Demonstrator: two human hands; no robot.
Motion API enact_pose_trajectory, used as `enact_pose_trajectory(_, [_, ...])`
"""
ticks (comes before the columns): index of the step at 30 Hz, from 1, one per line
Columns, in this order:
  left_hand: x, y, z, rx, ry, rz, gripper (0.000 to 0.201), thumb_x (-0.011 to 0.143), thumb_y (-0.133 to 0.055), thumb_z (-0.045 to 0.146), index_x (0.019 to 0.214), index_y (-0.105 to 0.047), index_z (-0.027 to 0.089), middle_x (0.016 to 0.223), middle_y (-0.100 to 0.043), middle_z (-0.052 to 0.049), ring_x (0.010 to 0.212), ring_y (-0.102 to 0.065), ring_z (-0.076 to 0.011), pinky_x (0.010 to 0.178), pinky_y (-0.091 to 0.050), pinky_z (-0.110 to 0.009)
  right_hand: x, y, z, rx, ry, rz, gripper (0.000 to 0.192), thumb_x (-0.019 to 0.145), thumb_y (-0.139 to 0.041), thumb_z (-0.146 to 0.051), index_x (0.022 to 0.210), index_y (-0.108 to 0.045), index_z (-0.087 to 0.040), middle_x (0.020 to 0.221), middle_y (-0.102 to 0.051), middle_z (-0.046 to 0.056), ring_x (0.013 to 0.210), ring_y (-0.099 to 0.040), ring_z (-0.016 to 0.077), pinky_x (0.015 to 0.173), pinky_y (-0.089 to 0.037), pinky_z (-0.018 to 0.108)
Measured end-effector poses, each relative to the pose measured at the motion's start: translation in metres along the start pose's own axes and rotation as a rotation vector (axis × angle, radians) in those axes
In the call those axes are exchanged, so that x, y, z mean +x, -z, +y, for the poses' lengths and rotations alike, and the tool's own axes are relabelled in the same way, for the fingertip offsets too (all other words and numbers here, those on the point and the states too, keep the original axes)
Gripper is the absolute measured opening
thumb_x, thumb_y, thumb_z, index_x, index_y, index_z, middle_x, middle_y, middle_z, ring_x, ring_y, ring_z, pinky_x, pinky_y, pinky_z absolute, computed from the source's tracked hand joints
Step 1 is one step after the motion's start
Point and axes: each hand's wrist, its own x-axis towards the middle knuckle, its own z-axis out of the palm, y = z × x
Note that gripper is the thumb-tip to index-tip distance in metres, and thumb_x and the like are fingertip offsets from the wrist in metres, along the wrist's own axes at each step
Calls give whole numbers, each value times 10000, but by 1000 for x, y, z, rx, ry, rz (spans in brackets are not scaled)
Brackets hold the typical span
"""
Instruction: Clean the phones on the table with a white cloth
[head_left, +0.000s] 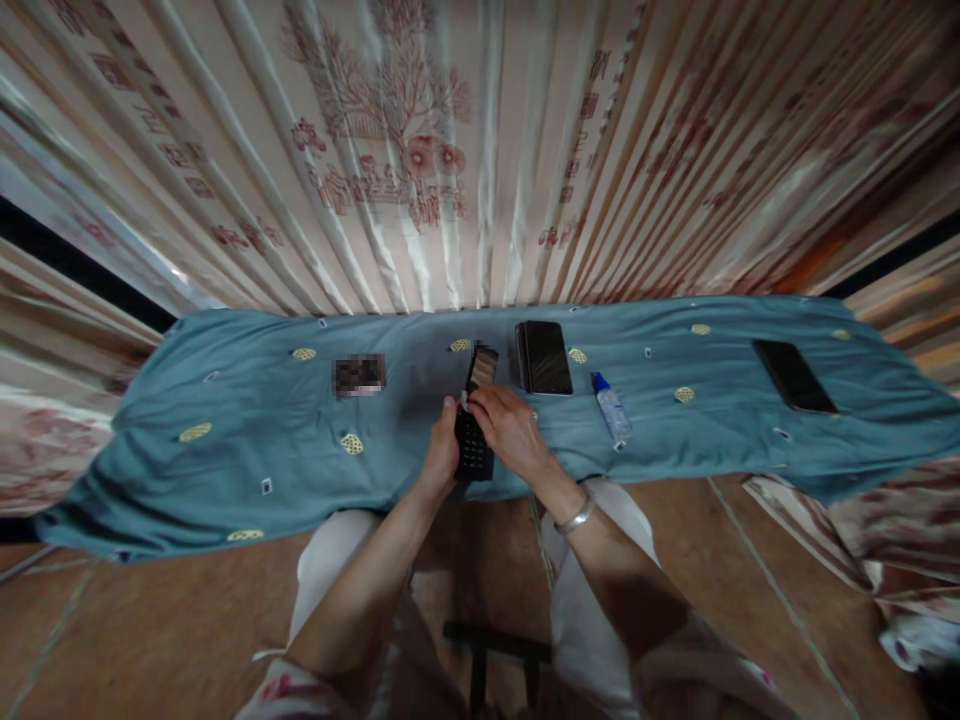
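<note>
**A:** What are the hands doing?

**B:** The left hand (441, 452) is wrapped around the lower end of a black keypad phone (476, 420), fingers curled on its left edge. The phone is lifted at the near edge of the table, its small screen pointing away from the person. The right hand (510, 428) rests across the middle of the phone, fingers pressed together, pinching a small white scrap (465, 403) against it. What the scrap is made of is too small to tell. A silver bracelet (576, 516) sits on the right wrist.

**A:** Any containers nearby?

**B:** One: a small clear bottle (612, 410) with a blue cap, lying on its side just right of the hands. Its contents cannot be made out.

**A:** What else is on the table?

**B:** A blue-green cloth (247, 420) with small yellow motifs covers it. A dark phone in a folding case (544, 357) lies just beyond the hands, near the bottle. Another dark smartphone (795, 376) lies well apart, far right. A blurred-out patch (358, 375) sits to the left. Behind the table hangs a pleated curtain (405, 150) printed with trees and flowers.
</note>
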Motion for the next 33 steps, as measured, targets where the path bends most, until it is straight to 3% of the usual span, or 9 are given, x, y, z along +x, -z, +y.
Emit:
enact_pose_trajectory(5, [-4, 2, 11, 36, -26, 12, 564, 837, -494, 620, 1004, -674, 112, 686, -678, -49, 686, -655, -175, 627, -513, -265, -1, 5, 8, -70, -51, -79, 184, 943, -457, -160, 911, -638, -169, 878, -675, 89, 871, -607, 227, 810, -493, 344])
enact_pose_trajectory(12, [-4, -1, 17, -53, -1, -1, 534, 848, -491, 599, 982, -657, 109, 722, -677, -52, 656, -642, -145, 606, -530, -246, -4, 7, 14, -48, -87, -72, 188, 938, -463, -161, 922, -649, -181, 891, -678, 82, 870, -612, 220, 810, -490, 338])
enact_pose_trajectory(16, [-4, -1, 11, 124, -57, 47, 585, 809, -491, 657, 896, -691, 114, 671, -661, -44, 654, -626, -162, 572, -478, -240, -5, 6, 8, -1, -59, -32, 198, 948, -458, -181, 947, -656, -188, 947, -683, 85, 925, -614, 212, 860, -496, 336])
enact_pose_trajectory(23, [-5, -1, 10, 300, -130, 110, 616, 776, -493, 696, 825, -700, 118, 718, -674, -45, 756, -612, -192, 702, -453, -285, -9, 2, -2, 48, 14, 20, 243, 956, -441, -196, 1031, -670, -170, 1054, -678, 105, 982, -607, 214, 910, -503, 352])
enact_pose_trajectory(33, [-15, -9, 20, 160, -158, 56, 542, 778, -551, 635, 883, -689, 121, 708, -663, -33, 652, -590, -157, 554, -435, -246, -15, 10, 8, 77, -84, -11, 279, 936, -433, -162, 1039, -691, -187, 1033, -687, 104, 966, -612, 221, 893, -518, 375])
